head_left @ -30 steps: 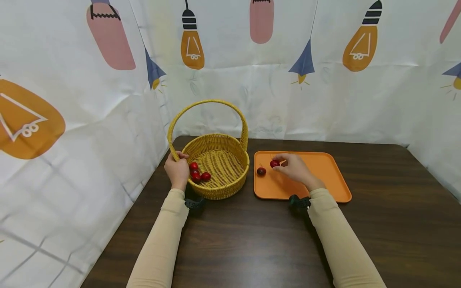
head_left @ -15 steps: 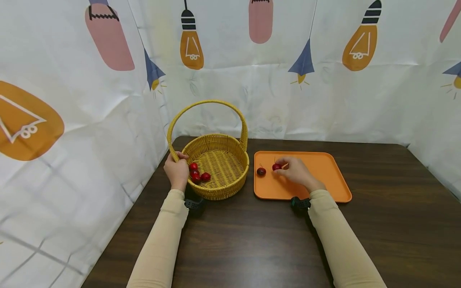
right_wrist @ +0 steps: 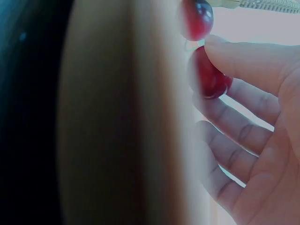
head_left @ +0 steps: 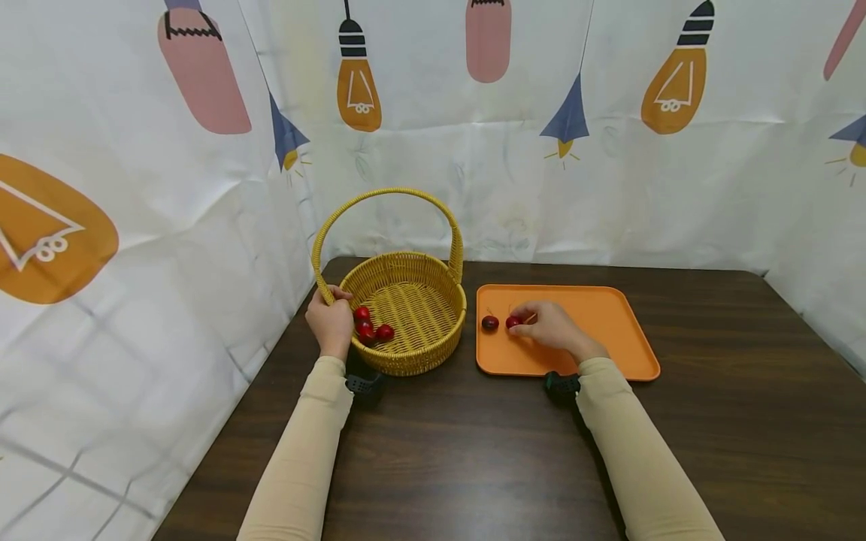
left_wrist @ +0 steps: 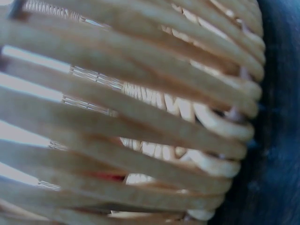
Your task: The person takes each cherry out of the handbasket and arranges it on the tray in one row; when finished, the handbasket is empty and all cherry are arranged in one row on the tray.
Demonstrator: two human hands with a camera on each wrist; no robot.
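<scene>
Here, round glossy cherry (head_left: 513,322) pinched by right hand (head_left: 551,328), flat orange tray (head_left: 609,330)

A: Basket (head_left: 406,300) colour? Tray (head_left: 609,338)?
B: Basket woven yellow; tray plain orange. Cherries (head_left: 368,324) bright red; one (head_left: 490,323) on the tray darker.
A: Table (head_left: 473,466)? Backdrop (head_left: 609,188)?
B: Table dark brown wood grain. Backdrop white, printed with orange bulbs, pink and blue shapes. Sleeves (head_left: 304,451) beige.

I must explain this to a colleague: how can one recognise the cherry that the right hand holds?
Find the orange tray right of the basket. Two cherries lie near its left edge. It is the brighter cherry, pinched by the right hand; the darker cherry lies free.
</scene>
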